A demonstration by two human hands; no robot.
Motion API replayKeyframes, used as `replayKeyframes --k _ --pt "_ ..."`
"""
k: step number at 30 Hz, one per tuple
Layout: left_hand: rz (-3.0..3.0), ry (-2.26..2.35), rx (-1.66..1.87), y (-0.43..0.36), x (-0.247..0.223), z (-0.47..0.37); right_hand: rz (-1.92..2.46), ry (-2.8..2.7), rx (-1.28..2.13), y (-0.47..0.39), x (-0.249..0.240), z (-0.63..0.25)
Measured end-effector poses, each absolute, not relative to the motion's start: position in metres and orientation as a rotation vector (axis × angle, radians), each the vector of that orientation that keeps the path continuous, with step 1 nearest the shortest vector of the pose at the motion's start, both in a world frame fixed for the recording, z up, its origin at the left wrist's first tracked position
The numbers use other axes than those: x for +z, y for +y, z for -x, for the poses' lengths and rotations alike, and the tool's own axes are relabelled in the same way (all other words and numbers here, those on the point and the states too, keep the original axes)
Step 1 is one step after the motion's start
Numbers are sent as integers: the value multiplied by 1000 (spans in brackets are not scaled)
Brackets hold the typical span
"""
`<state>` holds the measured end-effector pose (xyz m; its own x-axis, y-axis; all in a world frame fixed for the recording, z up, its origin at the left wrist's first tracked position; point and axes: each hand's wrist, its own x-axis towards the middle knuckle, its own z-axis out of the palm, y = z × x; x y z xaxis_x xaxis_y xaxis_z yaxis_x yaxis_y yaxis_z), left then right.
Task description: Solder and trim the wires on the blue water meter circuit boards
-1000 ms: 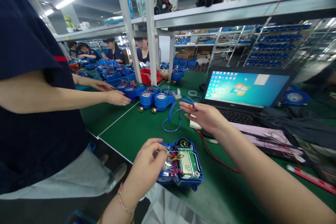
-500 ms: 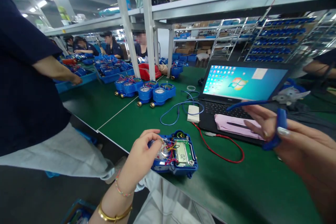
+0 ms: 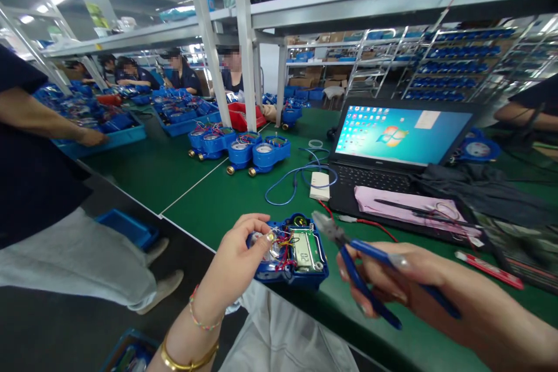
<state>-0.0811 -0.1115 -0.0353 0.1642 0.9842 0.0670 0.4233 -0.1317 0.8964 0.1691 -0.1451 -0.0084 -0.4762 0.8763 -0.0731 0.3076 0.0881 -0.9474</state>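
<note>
At the table's front edge lies a blue meter [image 3: 305, 250] with an LCD, a green board and coloured wires. My left hand [image 3: 244, 250] is on its left part, thumb and forefinger pinched together over the wires; what exactly they pinch is too small to make out. Just right of the meter, my right hand [image 3: 387, 273] holds blue-handled pliers [image 3: 364, 261]. The pliers' metal jaws point up and left, close to the meter's right edge, and the handles are spread.
A laptop [image 3: 392, 139] with a pink cloth [image 3: 383, 202] stands behind. A white box [image 3: 319, 186] with blue and red cables sits left of it. Several blue meters [image 3: 264, 154] stand farther back. A person [image 3: 30, 145] reaches over a blue tray [image 3: 126, 138] at left.
My right hand has brought the pliers from beside the laptop down and left to the meter. My left hand stays on the meter. The person's arm at left has moved left.
</note>
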Motion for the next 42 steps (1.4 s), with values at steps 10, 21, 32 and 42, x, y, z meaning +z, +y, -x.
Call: replayKeyframes --k 10,21,32,42 --pt "-1762 1473 976 -123 -42 83 1149 -1846 1759 -143 4 -131" --pt "-1897 1556 1084 -136 -40 79 1358 -2023 1580 -136 18 -115" --pt "-1938 1567 1135 -139 -41 80 1417 -2069 1586 -128 22 -108" --pt "-1940 1555 1175 -135 -46 82 1362 -2026 1585 -126 20 -117"
